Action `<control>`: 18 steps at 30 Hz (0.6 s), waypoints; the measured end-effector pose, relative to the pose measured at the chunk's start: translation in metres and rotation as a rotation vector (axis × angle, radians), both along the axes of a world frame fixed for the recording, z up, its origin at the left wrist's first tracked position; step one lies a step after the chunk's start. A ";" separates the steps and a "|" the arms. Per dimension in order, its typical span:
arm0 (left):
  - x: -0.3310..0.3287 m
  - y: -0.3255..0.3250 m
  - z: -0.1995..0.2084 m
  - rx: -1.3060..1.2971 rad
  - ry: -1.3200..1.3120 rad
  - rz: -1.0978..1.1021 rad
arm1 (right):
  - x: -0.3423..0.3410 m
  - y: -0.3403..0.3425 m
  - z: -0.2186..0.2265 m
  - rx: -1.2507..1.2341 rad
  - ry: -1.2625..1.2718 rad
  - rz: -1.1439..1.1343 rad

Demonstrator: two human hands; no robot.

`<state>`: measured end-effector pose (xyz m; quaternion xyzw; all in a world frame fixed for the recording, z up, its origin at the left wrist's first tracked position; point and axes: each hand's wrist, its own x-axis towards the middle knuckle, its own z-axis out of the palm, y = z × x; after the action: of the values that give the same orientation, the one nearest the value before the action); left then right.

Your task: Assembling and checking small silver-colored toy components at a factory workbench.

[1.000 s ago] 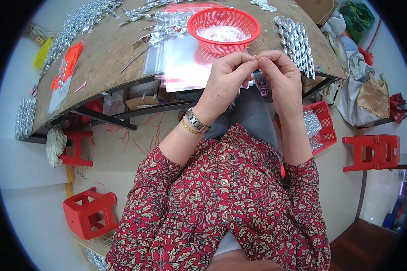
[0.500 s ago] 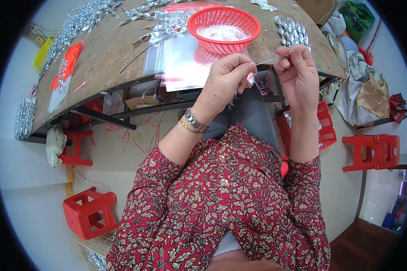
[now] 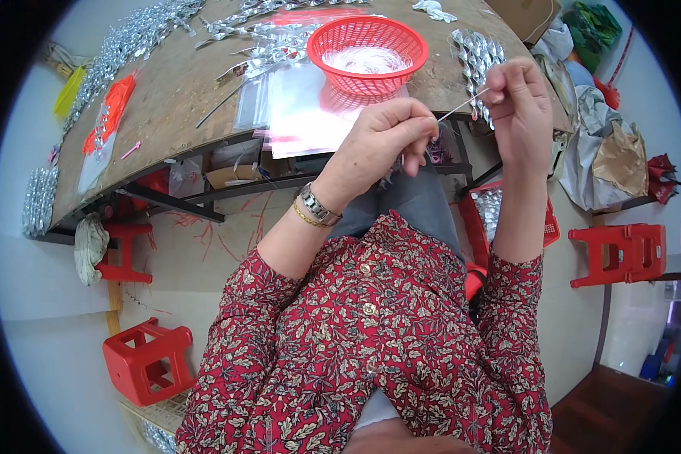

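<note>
Between my two hands a thin pale string [image 3: 461, 106] runs taut, slanting up to the right. My left hand [image 3: 392, 135], with a watch on its wrist, pinches the string's lower end between thumb and finger. At the upper end my right hand [image 3: 520, 106] is closed on the string with its fingertips. Just beyond my left hand stands a red plastic basket [image 3: 424, 54] holding a loose heap of white string [image 3: 367, 59]. Silver twisted strips [image 3: 477, 60] lie on the table behind my right hand. Something dark and shiny below my left hand is too small to make out.
Clear plastic sheets [image 3: 299, 121] overlap the near edge of the wooden table [image 3: 181, 98]. More silver twists [image 3: 280, 51] and a thin dark rod [image 3: 221, 106] lie left of the basket. Red stools [image 3: 147, 359] and a red crate [image 3: 550, 227] stand on the floor.
My right hand has moved up and to the right, away from my left, so a longer stretch of string shows between them. My left hand has shifted slightly.
</note>
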<state>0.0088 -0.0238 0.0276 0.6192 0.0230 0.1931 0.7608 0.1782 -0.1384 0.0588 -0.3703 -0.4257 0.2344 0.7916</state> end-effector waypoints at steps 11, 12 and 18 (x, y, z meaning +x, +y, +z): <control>0.010 -0.007 0.017 -0.059 -0.090 0.036 | -0.025 0.010 0.016 -0.081 -0.106 0.000; 0.011 -0.007 0.014 -0.028 -0.091 0.067 | -0.025 0.011 0.016 -0.102 -0.126 -0.012; 0.005 -0.004 0.006 0.019 -0.100 0.110 | 0.002 0.009 0.020 -0.104 -0.241 -0.142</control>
<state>0.0134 -0.0283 0.0339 0.6139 0.0170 0.2654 0.7432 0.1802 -0.1297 0.0787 -0.4654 -0.4776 0.1532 0.7293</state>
